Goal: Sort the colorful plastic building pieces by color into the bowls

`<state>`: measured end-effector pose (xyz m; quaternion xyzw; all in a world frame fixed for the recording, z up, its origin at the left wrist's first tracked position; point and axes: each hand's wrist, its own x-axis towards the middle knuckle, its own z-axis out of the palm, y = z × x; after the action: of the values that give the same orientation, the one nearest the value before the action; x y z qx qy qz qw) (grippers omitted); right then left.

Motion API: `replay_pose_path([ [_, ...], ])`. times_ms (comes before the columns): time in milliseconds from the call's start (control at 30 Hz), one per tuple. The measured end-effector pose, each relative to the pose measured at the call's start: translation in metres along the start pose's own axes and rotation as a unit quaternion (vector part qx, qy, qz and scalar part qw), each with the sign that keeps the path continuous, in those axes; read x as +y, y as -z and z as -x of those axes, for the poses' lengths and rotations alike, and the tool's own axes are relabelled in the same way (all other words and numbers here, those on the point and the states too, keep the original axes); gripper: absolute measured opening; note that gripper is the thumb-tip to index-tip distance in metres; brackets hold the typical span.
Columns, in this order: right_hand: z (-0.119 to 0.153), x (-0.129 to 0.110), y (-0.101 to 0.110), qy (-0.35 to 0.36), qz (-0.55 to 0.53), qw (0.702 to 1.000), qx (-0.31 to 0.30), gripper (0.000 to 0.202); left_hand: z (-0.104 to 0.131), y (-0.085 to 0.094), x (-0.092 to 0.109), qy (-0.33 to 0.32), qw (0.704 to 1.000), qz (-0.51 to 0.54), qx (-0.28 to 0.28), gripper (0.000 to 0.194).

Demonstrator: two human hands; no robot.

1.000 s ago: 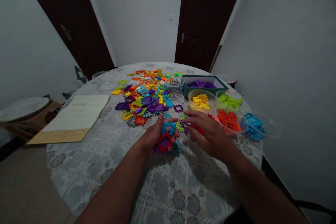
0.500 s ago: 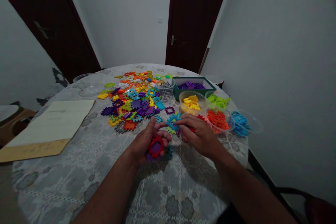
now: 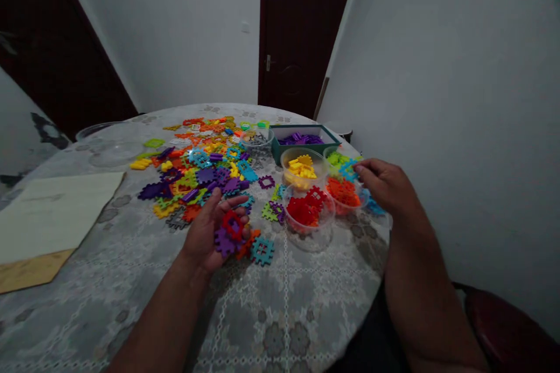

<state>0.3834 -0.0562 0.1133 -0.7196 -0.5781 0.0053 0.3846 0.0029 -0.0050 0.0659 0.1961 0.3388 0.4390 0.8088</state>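
My left hand (image 3: 213,227) is palm up with loosely curled fingers, cradling a red square interlocking tile (image 3: 233,225) and a purple interlocking tile (image 3: 225,243). Just beside it on the cloth lie an orange tile (image 3: 247,245) and a teal tile (image 3: 262,250). At the right, my right hand (image 3: 385,185) pinches a light blue interlocking tile (image 3: 349,169) between thumb and fingers, above the bowl of orange pieces (image 3: 343,192). A bowl of blue pieces (image 3: 375,206) is partly hidden behind that hand.
A mixed heap of coloured tiles (image 3: 205,175) covers the table's middle left. Clear bowls hold red pieces (image 3: 306,207), yellow pieces (image 3: 301,166), green pieces (image 3: 338,159) and grey pieces (image 3: 256,139). Behind stands a green box (image 3: 276,150) with purple pieces. Paper (image 3: 52,215) lies left.
My right hand has carried the light blue tile from near my left hand rightward over the bowls. My left hand still holds its tiles. The view has turned right.
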Motion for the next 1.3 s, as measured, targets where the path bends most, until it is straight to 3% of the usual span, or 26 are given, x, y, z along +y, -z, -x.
replay_pose_path([
  [100, -0.009, 0.046, 0.012, -0.061, 0.081, 0.990, 0.098, 0.034, -0.003, -0.001, -0.001, 0.001, 1.000, -0.008, 0.020, 0.043],
  [233, -0.010, 0.088, 0.011, -0.091, 0.141, 0.980, 0.105, 0.034, -0.006, -0.002, -0.003, 0.003, 0.999, -0.019, 0.039, 0.043],
  [400, -0.007, 0.100, 0.011, -0.125, 0.186, 0.973, 0.059, 0.033, -0.006, -0.005, -0.005, 0.004, 0.999, -0.026, 0.046, 0.043],
  [467, -0.007, 0.096, 0.014, -0.127, 0.203, 0.968, 0.077, 0.033, -0.005, -0.007, -0.006, 0.004, 0.998, -0.034, 0.048, 0.044],
  [567, -0.004, 0.074, 0.014, -0.084, 0.183, 0.969, 0.145, 0.034, -0.004, -0.007, -0.007, -0.005, 0.998, -0.035, 0.043, 0.045],
  [633, 0.002, 0.045, 0.008, -0.032, 0.119, 0.977, 0.172, 0.033, -0.003, -0.007, -0.009, -0.008, 0.999, -0.029, 0.037, 0.046],
  [700, 0.015, 0.006, -0.001, 0.023, 0.033, 0.987, 0.157, 0.029, -0.002, -0.006, -0.011, -0.007, 0.999, -0.021, 0.025, 0.049],
  [800, 0.046, -0.057, -0.020, 0.163, -0.084, 0.982, 0.038, 0.024, -0.003, -0.004, -0.013, -0.010, 1.000, 0.001, 0.006, 0.053],
  [867, 0.071, -0.092, -0.036, 0.273, -0.129, 0.950, -0.080, 0.030, -0.003, -0.003, -0.013, -0.014, 1.000, 0.009, 0.005, 0.054],
  [933, 0.095, -0.116, -0.057, 0.340, -0.136, 0.914, -0.176, 0.040, -0.004, -0.002, -0.014, -0.016, 1.000, 0.010, 0.005, 0.056],
  [1000, 0.113, -0.128, -0.080, 0.366, -0.103, 0.900, -0.213, 0.044, -0.006, -0.002, -0.016, -0.017, 1.000, 0.010, 0.007, 0.059],
  [1133, 0.127, -0.131, -0.116, 0.367, -0.005, 0.906, -0.210, 0.037, -0.010, -0.002, -0.022, -0.001, 1.000, 0.008, 0.007, 0.061],
  [1300, 0.119, -0.126, -0.128, 0.368, 0.018, 0.911, -0.185, 0.026, -0.006, -0.007, -0.024, 0.013, 1.000, 0.020, 0.019, 0.058],
])
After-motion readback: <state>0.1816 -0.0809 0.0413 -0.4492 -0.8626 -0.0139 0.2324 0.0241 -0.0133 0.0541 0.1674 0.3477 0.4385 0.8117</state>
